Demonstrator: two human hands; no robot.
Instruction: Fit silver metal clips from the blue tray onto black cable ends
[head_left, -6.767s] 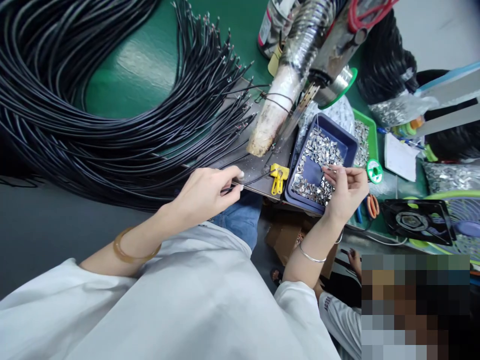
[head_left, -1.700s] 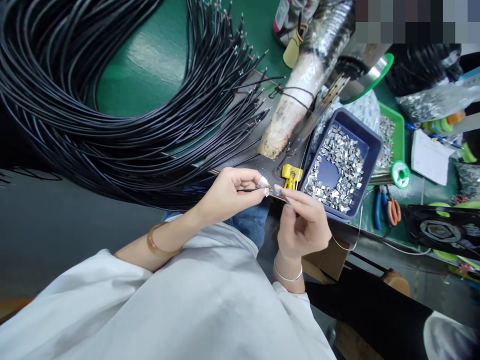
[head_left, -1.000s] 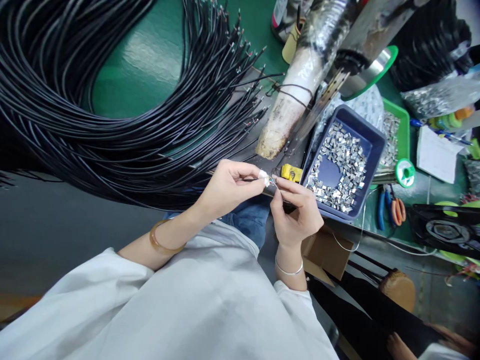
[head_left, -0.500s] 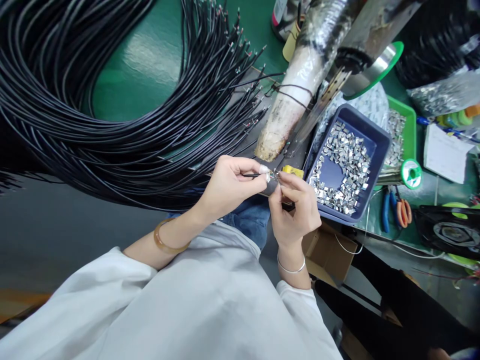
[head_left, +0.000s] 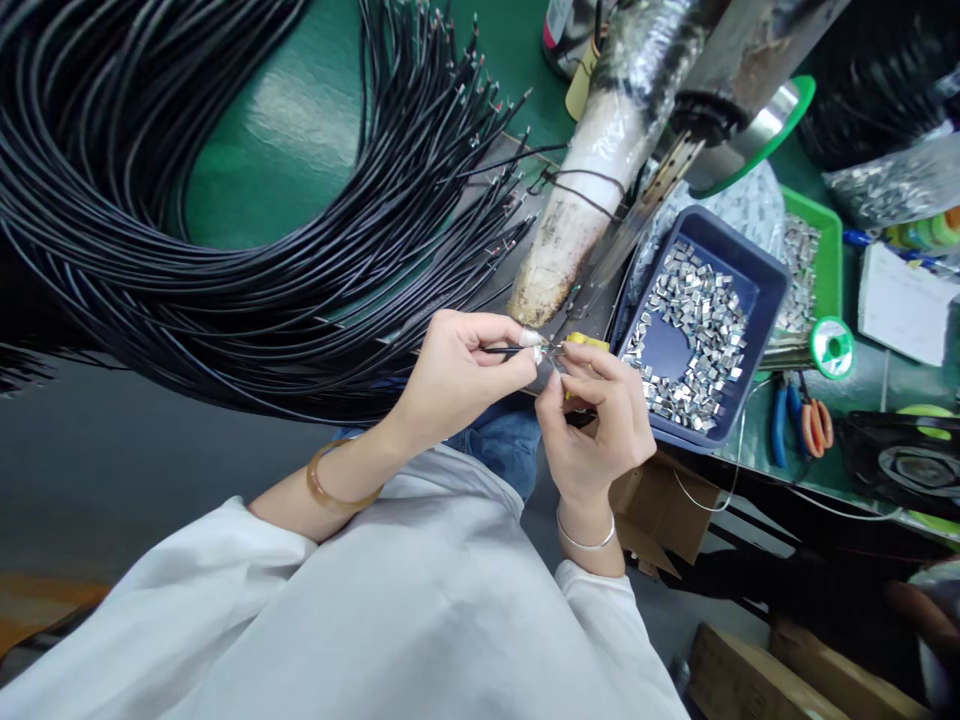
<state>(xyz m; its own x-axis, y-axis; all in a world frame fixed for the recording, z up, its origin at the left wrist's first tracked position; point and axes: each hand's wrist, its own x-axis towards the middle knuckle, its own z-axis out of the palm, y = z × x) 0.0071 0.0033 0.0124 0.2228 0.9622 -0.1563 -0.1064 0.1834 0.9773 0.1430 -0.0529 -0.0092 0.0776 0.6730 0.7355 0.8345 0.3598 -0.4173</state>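
Note:
My left hand (head_left: 469,370) pinches a black cable (head_left: 499,350) near its stripped end, where thin wires point to the right. Light wrapping covers the tips of its thumb and a finger. My right hand (head_left: 600,415) is closed at that same end, thumb and fingertips together beside the fine wires; what lies between them is too small to make out. Just behind the fingers is a yellow sponge-like piece (head_left: 587,341). A large bundle of black cables (head_left: 300,290) with stripped ends spreads over the green table (head_left: 300,120) on the left.
A thick wrapped tube (head_left: 559,235) slants down above my hands, beside a perforated metal rod (head_left: 664,185). To the right stands a blue tray (head_left: 761,290) of small metal connectors (head_left: 694,320). Pliers (head_left: 784,420), a green solder spool (head_left: 832,347) and a green tray (head_left: 825,240) lie beyond.
My right hand has shifted slightly right, while my left hand stays almost in place on the cable. At the lower right, a person's dark-clothed legs have moved, exposing cardboard boxes.

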